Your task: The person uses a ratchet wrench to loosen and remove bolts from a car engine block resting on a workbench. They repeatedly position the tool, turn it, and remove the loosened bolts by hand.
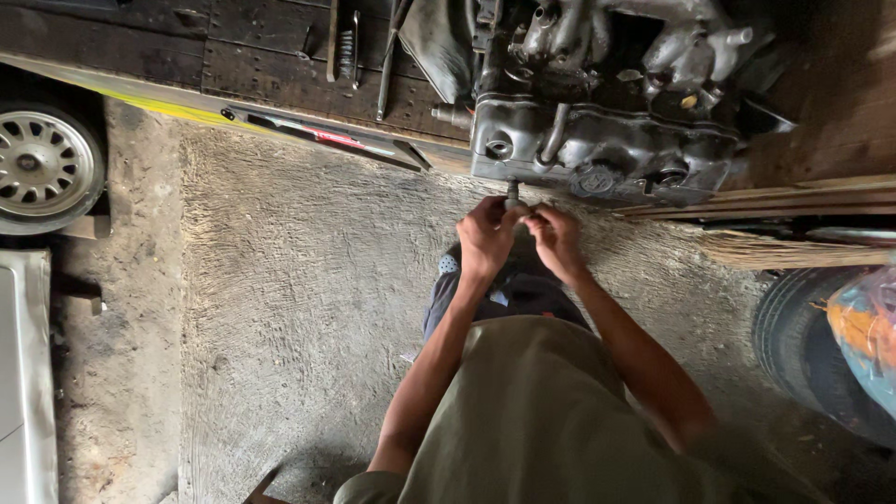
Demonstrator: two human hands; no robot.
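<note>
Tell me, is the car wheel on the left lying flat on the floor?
No, the wheel stands upright at the left edge, its spoked face showing, apart from both hands at the engine.

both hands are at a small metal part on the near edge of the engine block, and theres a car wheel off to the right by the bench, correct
Not quite. The head view shows the alloy wheel off to the left, not the right. The rest holds: the left hand and right hand meet at the small metal part on the engine block's near edge.

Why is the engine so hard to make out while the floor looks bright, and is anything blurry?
Head view: daylight falls on the concrete floor, while the engine sits in deep shadow with only dull glints; the left hand and right hand are fairly sharp; the colourful bag at the right edge smears.
</note>
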